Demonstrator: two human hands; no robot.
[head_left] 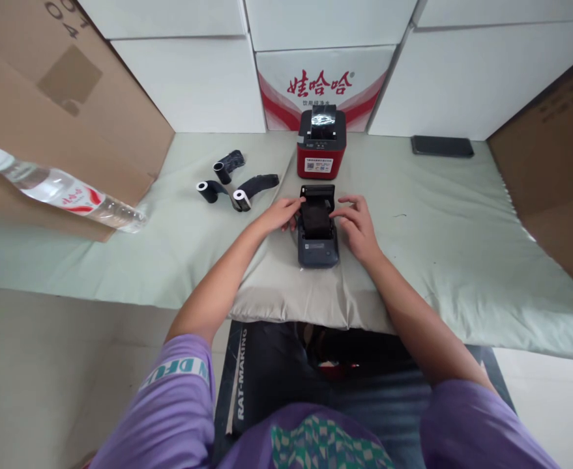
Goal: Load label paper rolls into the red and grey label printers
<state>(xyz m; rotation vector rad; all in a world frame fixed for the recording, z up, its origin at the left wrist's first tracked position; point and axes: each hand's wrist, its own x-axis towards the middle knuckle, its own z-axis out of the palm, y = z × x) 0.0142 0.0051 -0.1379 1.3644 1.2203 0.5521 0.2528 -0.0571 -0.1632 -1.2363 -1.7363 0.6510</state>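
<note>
Printer (pixel 318 241), lid open, lies on the cloth (pixel 413 260) before a red printer (pixel 321 151). Left hand (pixel 280 215) and right hand (pixel 357 225) press its dark roll (pixel 315 218) (fingers loosely curled). Uneven pressure could seat the roll askew.

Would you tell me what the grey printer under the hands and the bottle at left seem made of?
Grey printer: likely matte moulded plastic, with a dull, even dark-grey shell. Bottle: clear, glossy plastic, probably; see-through with a printed label.

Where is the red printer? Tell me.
In the head view, the red printer stands centre-back on the cloth, just behind the dark printer between both hands.
</note>
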